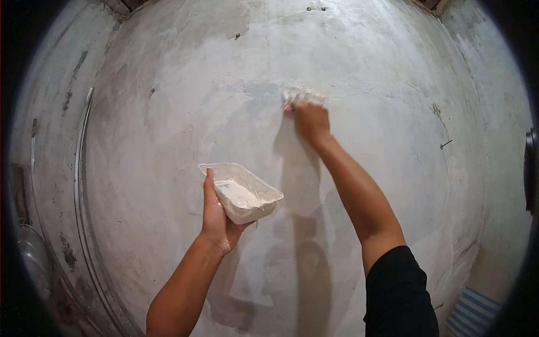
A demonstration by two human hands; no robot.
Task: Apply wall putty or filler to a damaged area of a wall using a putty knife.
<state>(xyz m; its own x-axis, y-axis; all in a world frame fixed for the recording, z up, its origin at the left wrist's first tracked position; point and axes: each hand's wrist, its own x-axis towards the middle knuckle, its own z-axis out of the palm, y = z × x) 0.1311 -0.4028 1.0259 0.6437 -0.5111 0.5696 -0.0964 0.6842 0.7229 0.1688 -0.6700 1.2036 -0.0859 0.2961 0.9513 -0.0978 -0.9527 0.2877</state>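
My left hand [215, 220] grips a white rectangular plastic tub [250, 215] from below and along its left side, the thumb up by the rim. White paste [238, 194] lies in the tub and is smeared on its inner walls. Farther up, my right hand [310, 119] is closed on a putty knife [307, 98], with its wide, paste-covered blade against the wall. The hand hides most of the tool, and motion blurs it. Around the blade the wall [224, 129] is patchy white and grey, with a darker grey patch just to the left.
A nail [446, 144] sticks out of the wall at the right, near cracks. Along the left runs a pale conduit [78, 168]. A dark round object [529, 171] is at the right edge. Blue-and-white striped material [473, 312] lies low right; a shiny metal object [35, 258] stands low left.
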